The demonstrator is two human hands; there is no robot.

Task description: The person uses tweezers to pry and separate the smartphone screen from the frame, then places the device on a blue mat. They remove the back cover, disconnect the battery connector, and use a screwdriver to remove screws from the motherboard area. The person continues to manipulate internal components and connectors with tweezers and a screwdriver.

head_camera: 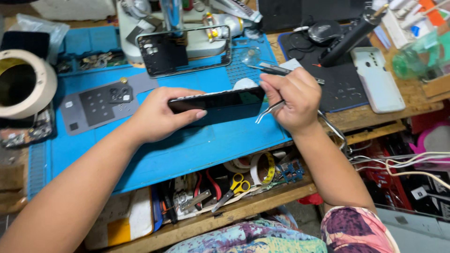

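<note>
Cluttered wooden workbench (375, 117), with a blue silicone repair mat (187, 150) spread across its middle, fills the view. Above the mat, a slim black glass-fronted phone (220, 100) is held edge-up between the two hands, clear of the mat's surface. The left hand (157, 115) clasps its left end, thumb along the lower edge and fingers curled over the top, so the glossy slab runs out to the right from that grip. The right hand (293, 98) is closed at the phone's right end, pinching a pair of thin, curved steel tweezers (268, 111) whose tips point down and left, just beside the phone's lower corner (whether the tips touch it I cannot tell). Behind the hands, a bare phone frame with a metal rim (183, 49) lies on the mat near a grey magnetic screw pad (101, 103). Well to the right rests a pale blue phone back cover (377, 79). Yellow-handled scissors (234, 185) sit in the tray below the bench edge.
</note>
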